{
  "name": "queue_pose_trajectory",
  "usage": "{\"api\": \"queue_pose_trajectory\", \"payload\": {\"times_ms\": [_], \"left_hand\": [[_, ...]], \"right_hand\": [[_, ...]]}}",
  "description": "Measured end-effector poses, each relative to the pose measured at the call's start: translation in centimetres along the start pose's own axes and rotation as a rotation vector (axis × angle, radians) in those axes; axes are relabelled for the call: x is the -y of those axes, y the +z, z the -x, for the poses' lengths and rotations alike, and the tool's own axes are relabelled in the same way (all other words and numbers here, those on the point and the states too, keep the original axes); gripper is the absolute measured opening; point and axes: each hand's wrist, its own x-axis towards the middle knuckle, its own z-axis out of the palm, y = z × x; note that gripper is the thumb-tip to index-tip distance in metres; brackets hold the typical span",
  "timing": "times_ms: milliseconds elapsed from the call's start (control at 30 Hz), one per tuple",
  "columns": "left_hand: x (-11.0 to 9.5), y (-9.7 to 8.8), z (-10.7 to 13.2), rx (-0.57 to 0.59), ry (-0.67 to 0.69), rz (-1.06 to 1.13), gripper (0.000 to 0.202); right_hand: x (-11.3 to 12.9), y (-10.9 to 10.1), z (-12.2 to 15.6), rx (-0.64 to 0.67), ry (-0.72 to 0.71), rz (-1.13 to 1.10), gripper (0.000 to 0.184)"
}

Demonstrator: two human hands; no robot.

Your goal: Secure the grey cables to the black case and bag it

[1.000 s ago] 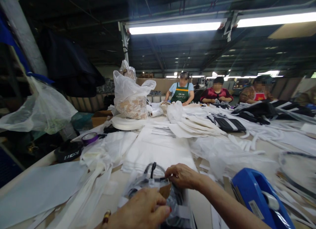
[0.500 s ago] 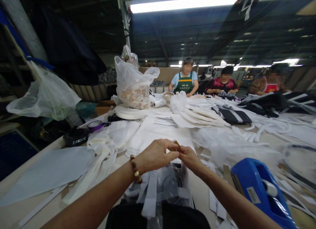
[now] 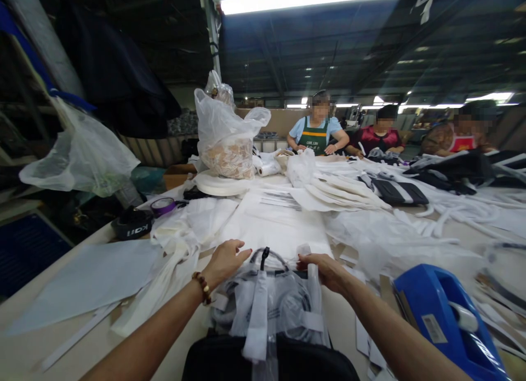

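A clear plastic bag [image 3: 279, 304] with a grey and black item and white strips inside lies on the table in front of me. My left hand [image 3: 224, 260], with a bead bracelet on its wrist, rests at the bag's top left corner, fingers partly stretched. At the top right corner my right hand [image 3: 324, 268] has its fingers curled round the bag's edge. A black cord loop [image 3: 263, 256] sticks up between the two hands. A black object [image 3: 230, 359] sits under the bag at the bottom edge.
A blue tape dispenser [image 3: 444, 315] stands at the right. White sheets [image 3: 271, 227] and white strips cover the table. A plastic bag of brownish pieces [image 3: 226, 145] stands on a white roll behind. Tape rolls [image 3: 162, 206] lie left. Three people sit at the far end.
My hands, pinched together above the bag half a second ago, have moved apart and down to the bag's top corners. The view has tilted slightly upward.
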Motion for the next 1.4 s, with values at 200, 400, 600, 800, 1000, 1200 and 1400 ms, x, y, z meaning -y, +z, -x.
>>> {"api": "queue_pose_trajectory", "payload": {"times_ms": [200,400,600,800,1000,1200,1400], "left_hand": [[-1.9,1.8,-1.2,-0.01,0.237,-0.093,0.033],[-4.0,3.6,-2.9,0.199,0.504,-0.251,0.029],[-5.8,4.5,-4.2,0.334,0.51,-0.32,0.02],[-6.3,3.9,-3.0,0.328,0.484,-0.26,0.023],[-6.4,3.8,-1.9,0.293,0.454,-0.248,0.027],[-5.5,4.8,-1.9,0.258,0.452,-0.213,0.031],[-5.9,4.3,-1.3,0.261,0.427,-0.162,0.032]], "right_hand": [[0.0,0.3,0.6,0.036,-0.021,-0.083,0.019],[-0.4,0.5,0.0,0.107,-0.032,-0.136,0.015],[-1.3,0.6,0.3,0.14,0.005,-0.161,0.015],[-2.3,0.7,2.2,0.064,0.06,-0.118,0.016],[-3.2,0.6,1.0,-0.156,0.049,0.12,0.023],[-2.7,-0.3,-0.8,-0.145,-0.039,0.34,0.053],[-2.0,-0.4,0.3,0.01,-0.248,0.39,0.02]]}}
